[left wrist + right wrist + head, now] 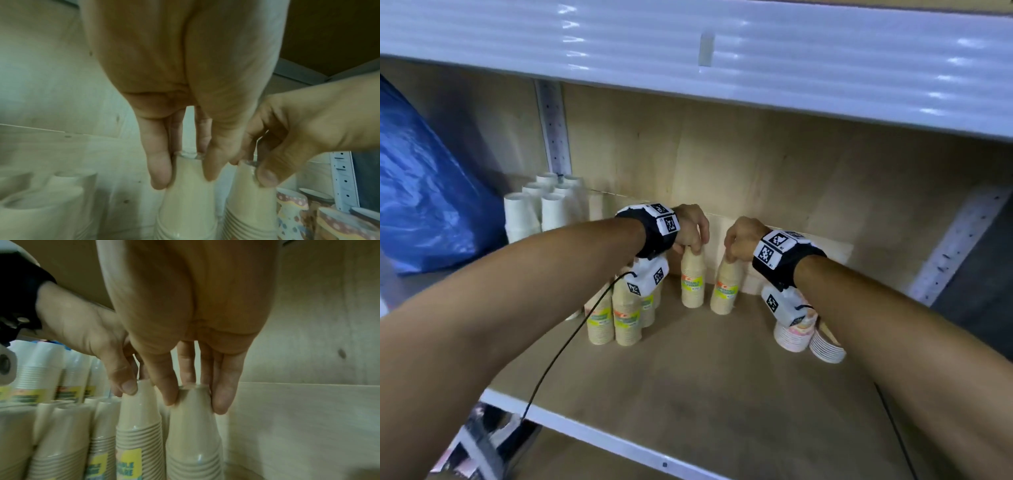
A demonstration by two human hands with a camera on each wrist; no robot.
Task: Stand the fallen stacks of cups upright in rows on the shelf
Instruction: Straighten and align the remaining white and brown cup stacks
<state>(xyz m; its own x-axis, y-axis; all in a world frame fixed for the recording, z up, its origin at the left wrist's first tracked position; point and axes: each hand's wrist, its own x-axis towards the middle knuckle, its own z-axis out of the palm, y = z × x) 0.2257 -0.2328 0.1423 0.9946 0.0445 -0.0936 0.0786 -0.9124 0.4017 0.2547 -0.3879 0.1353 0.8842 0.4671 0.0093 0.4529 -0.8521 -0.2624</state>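
Two wrapped stacks of beige cups stand upside down, side by side, near the back of the wooden shelf. My left hand pinches the top of the left stack from above; in the left wrist view its fingertips clasp that stack. My right hand pinches the top of the right stack, which leans slightly; the right wrist view has the fingertips round its top. Several more beige stacks stand upright to the left.
White cup stacks stand at the back left beside a blue plastic bag. Patterned cup stacks lie tipped under my right wrist. A white upper shelf overhangs. Cables trail from both wrists over the shelf's white front edge.
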